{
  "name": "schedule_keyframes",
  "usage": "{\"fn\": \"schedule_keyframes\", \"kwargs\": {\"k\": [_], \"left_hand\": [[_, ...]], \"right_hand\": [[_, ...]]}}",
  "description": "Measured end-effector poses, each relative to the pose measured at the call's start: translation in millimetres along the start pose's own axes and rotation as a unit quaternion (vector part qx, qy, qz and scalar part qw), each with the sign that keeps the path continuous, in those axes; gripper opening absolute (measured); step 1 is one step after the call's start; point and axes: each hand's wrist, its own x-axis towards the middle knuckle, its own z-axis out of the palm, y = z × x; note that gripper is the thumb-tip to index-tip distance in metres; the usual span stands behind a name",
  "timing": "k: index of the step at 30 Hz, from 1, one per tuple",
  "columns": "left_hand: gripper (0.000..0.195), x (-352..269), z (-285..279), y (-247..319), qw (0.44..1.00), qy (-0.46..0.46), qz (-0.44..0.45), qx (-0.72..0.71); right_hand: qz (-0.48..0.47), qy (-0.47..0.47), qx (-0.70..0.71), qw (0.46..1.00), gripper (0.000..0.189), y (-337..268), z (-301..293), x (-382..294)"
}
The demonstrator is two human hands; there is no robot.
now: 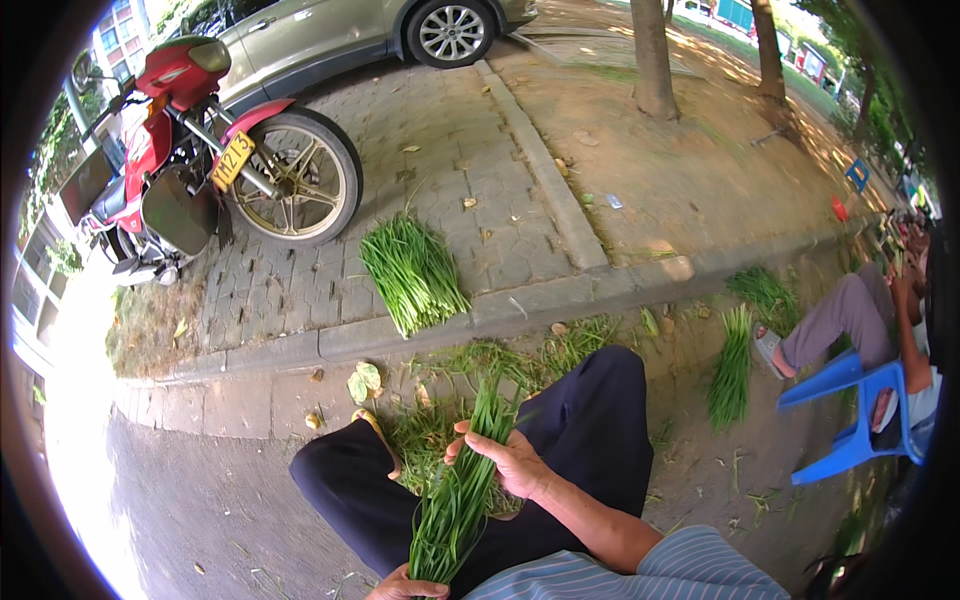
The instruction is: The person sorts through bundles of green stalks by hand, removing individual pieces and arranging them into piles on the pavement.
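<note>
A long bunch of green garlic chives (454, 514) lies at a slant over my lap, between my knees. My right hand (514, 461) is wrapped around its upper part, with the thumb across the leaves. At the bottom edge of the picture, my left hand (409, 585) grips the other end; part of this hand is cut off. Past my knees, a thick pile of chives (412, 277) rests on the paving by the kerb, pale stems towards me. Loose leaves and trimmings (427, 439) litter the ground between my feet.
A stone kerb (525, 307) crosses in front. Beyond it stand a red motorcycle (180, 150), a parked car (322, 45) and a tree trunk (654, 60). To the right, a person (847, 315) sits on a blue plastic chair (870, 412) near more chives (731, 367).
</note>
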Motion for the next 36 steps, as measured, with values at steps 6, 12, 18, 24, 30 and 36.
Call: {"fn": "schedule_keyframes", "kwargs": {"k": [6, 12, 18, 24, 30, 36], "left_hand": [[0.016, -5, -6, -2, 0.999, 0.013, -0.020, 0.021], [0.019, -4, -26, -11, 0.999, -0.009, -0.021, 0.039], [0.017, 0, -47, -18, 0.998, 0.012, -0.028, 0.047], [0.020, -4, -66, -24, 0.997, 0.044, -0.042, 0.050], [0.019, -6, -68, -31, 0.996, 0.060, -0.062, 0.026], [0.015, -6, -63, -27, 0.994, 0.086, -0.065, 0.000]], "right_hand": [[-0.008, 0.014, -0.043, 0.999, 0.033, -18, -5, 4], [0.051, 0.049, -0.011, 0.997, 0.049, -40, -18, 9], [0.065, 0.084, -0.092, 0.990, 0.040, -55, -39, 21], [0.069, 0.093, -0.132, 0.984, 0.025, -53, -42, 40], [0.051, 0.131, -0.204, 0.969, 0.023, -47, -50, 65], [-0.033, 0.134, -0.442, 0.886, 0.029, -26, -65, 81]]}}
